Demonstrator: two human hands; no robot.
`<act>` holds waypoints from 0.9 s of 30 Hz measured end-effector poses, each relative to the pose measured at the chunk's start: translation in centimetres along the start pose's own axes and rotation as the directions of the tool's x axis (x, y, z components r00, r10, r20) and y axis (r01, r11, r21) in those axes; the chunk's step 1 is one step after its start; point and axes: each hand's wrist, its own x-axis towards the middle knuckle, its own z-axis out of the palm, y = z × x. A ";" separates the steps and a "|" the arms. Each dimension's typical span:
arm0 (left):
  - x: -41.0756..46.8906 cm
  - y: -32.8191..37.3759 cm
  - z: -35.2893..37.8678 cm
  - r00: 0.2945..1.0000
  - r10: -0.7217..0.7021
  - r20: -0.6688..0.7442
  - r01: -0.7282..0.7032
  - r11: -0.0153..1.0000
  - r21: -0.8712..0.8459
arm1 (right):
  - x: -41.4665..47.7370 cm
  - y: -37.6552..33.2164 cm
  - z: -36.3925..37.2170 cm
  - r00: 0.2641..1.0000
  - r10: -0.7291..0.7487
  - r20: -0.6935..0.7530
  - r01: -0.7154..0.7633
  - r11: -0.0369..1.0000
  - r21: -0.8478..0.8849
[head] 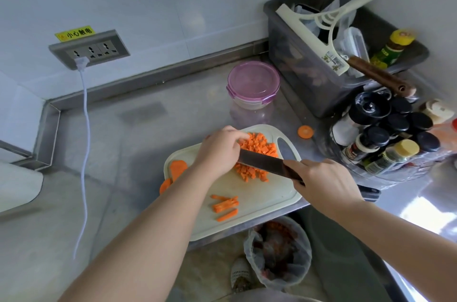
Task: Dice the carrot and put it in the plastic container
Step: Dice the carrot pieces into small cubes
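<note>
A pile of diced carrot [257, 147] lies at the far end of a white cutting board [262, 200]. My left hand [220, 151] rests curled on the pile, against the flat of the knife [262, 162]. My right hand [324, 183] grips the knife's dark handle, blade pointing left across the dice. Several carrot sticks [226, 205] lie near the board's front. Carrot slabs [176, 168] sit at its left edge. A round plastic container [253, 84] with a purple clip lid stands closed beyond the board.
A carrot end slice [305, 131] lies on the steel counter right of the board. A grey bin [329, 54] of utensils and a rack of spice jars [385, 133] crowd the right. A white cable [85, 128] hangs from the wall socket. A lined waste bin [278, 249] stands below the counter edge.
</note>
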 end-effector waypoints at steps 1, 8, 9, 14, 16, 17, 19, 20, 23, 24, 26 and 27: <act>-0.4 -0.3 -0.3 0.995 -0.037 -0.097 0.029 0.996 -0.084 | 0.0 -0.1 0.0 1.000 0.026 0.000 -0.026 1.000 0.016; -7.0 -3.7 0.2 0.946 -0.055 -0.320 0.038 0.997 -0.062 | -0.3 -1.4 0.5 0.973 0.149 0.179 -0.210 0.893 0.398; -7.6 -3.9 0.5 0.979 -0.019 -0.203 0.014 1.000 -0.027 | -0.4 -1.6 0.6 0.968 0.154 0.199 -0.226 0.882 0.414; -9.7 -3.4 2.7 0.937 -0.036 0.349 -0.109 0.916 0.386 | -0.2 -2.7 0.8 0.957 0.132 0.258 -0.237 0.870 0.433; -10.0 -3.6 3.2 0.956 -0.044 0.290 -0.084 0.906 0.414 | -0.4 -3.1 1.0 0.949 0.100 0.297 -0.233 0.861 0.453; -10.1 -3.6 3.4 0.965 -0.040 0.260 -0.072 0.911 0.406 | -0.4 -3.3 1.1 0.945 0.088 0.315 -0.237 0.849 0.473; -10.2 -3.6 3.7 0.978 -0.039 0.207 -0.042 0.927 0.373 | -0.6 -3.8 1.2 0.938 0.068 0.339 -0.247 0.818 0.520; -10.3 -3.5 3.8 0.981 -0.046 0.189 -0.025 0.933 0.360 | -0.7 -4.1 1.4 0.935 0.060 0.350 -0.253 0.803 0.539; -10.0 -3.4 4.1 0.983 -0.113 0.144 0.062 0.947 0.315 | -0.9 -4.7 1.8 0.917 0.062 0.394 -0.292 0.777 0.558; -9.8 -3.3 4.2 0.980 -0.148 0.132 0.103 0.949 0.299 | -1.0 -5.0 2.0 0.912 0.061 0.407 -0.301 0.774 0.557; -9.5 -3.0 4.3 0.970 -0.220 0.103 0.186 0.947 0.263 | -0.9 -5.5 2.5 0.902 0.065 0.426 -0.314 0.777 0.545; -9.3 -2.8 4.4 0.965 -0.248 0.083 0.221 0.943 0.248 | -0.9 -5.8 2.7 0.900 0.073 0.431 -0.319 0.783 0.534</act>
